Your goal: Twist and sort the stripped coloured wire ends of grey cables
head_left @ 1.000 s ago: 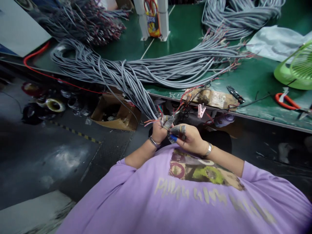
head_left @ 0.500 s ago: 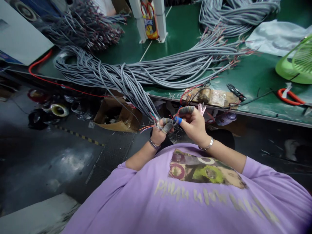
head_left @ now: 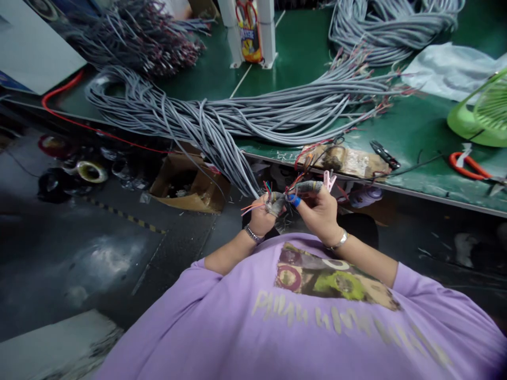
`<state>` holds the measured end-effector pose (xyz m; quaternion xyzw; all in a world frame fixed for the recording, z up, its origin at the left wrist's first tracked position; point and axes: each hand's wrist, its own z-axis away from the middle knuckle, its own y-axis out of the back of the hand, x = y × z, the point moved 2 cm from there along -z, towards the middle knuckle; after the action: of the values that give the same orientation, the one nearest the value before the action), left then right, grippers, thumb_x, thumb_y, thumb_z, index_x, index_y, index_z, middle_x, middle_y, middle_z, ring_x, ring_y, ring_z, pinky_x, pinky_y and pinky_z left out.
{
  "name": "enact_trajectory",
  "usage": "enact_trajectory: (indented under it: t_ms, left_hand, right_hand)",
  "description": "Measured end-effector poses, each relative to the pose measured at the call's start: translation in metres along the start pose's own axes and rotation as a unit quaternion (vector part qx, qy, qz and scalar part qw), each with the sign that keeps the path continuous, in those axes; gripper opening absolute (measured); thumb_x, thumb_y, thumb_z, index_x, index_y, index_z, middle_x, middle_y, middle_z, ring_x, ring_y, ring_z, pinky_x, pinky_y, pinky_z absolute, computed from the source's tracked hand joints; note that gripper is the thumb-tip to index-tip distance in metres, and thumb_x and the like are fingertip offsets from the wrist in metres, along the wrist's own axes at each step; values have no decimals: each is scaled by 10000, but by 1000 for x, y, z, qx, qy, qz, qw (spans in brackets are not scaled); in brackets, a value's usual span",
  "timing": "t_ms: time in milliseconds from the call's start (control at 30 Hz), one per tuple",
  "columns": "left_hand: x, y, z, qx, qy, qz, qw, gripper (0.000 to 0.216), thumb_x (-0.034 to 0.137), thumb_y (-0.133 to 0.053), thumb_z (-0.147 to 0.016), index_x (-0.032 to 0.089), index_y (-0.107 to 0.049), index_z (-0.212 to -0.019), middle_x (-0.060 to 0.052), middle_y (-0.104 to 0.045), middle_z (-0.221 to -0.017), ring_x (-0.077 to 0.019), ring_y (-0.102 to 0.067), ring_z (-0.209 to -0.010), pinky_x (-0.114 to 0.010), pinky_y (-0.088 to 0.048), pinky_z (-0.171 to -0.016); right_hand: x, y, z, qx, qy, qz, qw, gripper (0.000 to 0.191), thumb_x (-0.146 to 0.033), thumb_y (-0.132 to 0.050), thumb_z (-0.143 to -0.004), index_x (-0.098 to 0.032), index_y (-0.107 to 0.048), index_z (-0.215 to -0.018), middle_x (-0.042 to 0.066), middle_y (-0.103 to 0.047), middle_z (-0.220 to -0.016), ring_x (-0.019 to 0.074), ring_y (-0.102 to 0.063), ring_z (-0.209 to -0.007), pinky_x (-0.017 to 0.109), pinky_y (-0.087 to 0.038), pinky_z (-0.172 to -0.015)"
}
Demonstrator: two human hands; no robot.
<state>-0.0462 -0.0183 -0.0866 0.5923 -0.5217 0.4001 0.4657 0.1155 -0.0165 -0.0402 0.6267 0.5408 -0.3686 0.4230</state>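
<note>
Head view, seated worker at the edge of the green bench [head_left: 400, 132]. The left hand [head_left: 260, 215] was closed around the cable end [head_left: 264, 199], the free tip of one grey lead that ran down off the bench from the grey cable bundle [head_left: 222, 121]. The coloured wires [head_left: 253, 207] fanned out of that tip to the left and upward. The right hand [head_left: 320, 211] was pressed against the left, and its blue-capped thumb and grey-capped forefinger were pinched on some of the same wires, as far as the view showed.

Change over the last second: both hands had risen from a low position near the chest to just below the bench edge. The right hand, earlier folded over the left, had opened its forefinger outward and then drawn back in against the left fingers. The cable end had travelled up with the left hand and remained in its grasp. This was judged to show that the fine handling of the stripped conductors was still under way, with the grip shifted rather than released.

Nearby lay a pink clip [head_left: 328, 180] just above the right knuckles, a taped block [head_left: 348, 160] and a black cutter [head_left: 383, 154] on the bench edge, red-handled scissors [head_left: 467, 164], a green fan [head_left: 483, 111], and a cardboard box [head_left: 186, 184] on the floor
</note>
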Motion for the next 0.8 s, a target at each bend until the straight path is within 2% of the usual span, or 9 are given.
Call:
enact_trajectory:
  t_ms: [133, 300, 533, 600, 667, 733, 800]
  left_hand:
    - [-10, 0, 2, 12, 4, -1, 1000, 365, 530, -641, -887, 177, -667, -802, -24, -688, -692, -119, -580, -572, -251, -493, -565]
    - [-19, 1, 5, 16, -5, -18, 1000, 296, 476, -659, -884, 187, -680, -826, -20, -686, -681, -130, -597, -586, -254, -498, -575]
    - [-18, 1, 5, 8, -28, -61, 998, 266, 428, -622, -912, 188, -681, -814, -15, -685, -687, -128, -590, -581, -257, -475, -573]
    - [-16, 2, 4, 14, -39, -61, 997, 266, 441, -628, -903, 191, -685, -833, -13, -686, -692, -132, -585, -579, -270, -478, -584]
    - [-12, 2, 1, 21, -55, -51, 997, 283, 471, -671, -861, 191, -689, -828, -19, -696, -717, -145, -605, -616, -287, -496, -621]
    - [-7, 1, -3, 31, -55, -25, 998, 322, 505, -738, -794, 187, -686, -806, -28, -708, -757, -161, -635, -684, -300, -517, -676]
    - [-2, 1, -6, 31, -17, 19, 999, 362, 527, -769, -762, 179, -670, -781, -24, -699, -741, -154, -636, -685, -291, -518, -678]
  right_hand:
    - [6, 0, 2, -15, -29, -46, 998, 293, -403, -752, -834, -234, -598, -1017, 49, -755, -903, 178, -714, -746, 345, -611, -721]
    - [5, -4, -1, -27, -31, -62, 997, 369, -465, -785, -791, -244, -572, -996, 34, -725, -861, 172, -686, -713, 322, -596, -652]
    - [0, -3, -3, -21, 21, 8, 1000, 223, -317, -706, -860, -233, -602, -1038, 21, -711, -849, 144, -640, -647, 289, -544, -591]
    - [-1, -2, -1, -46, 67, 47, 996, 191, -271, -688, -867, -237, -627, -1045, 24, -711, -853, 152, -636, -654, 296, -540, -598]
    - [-4, -3, 1, -92, 150, 93, 980, 178, -215, -671, -861, -241, -653, -1037, 27, -702, -829, 166, -629, -669, 307, -537, -619]
    - [-7, -6, 5, -145, 241, 125, 951, 197, -164, -645, -852, -238, -669, -1033, 36, -701, -812, 180, -622, -688, 313, -531, -636]
    - [-11, -9, 9, -198, 306, 134, 922, 224, -138, -609, -855, -235, -667, -1047, 43, -714, -820, 189, -631, -712, 313, -534, -656]
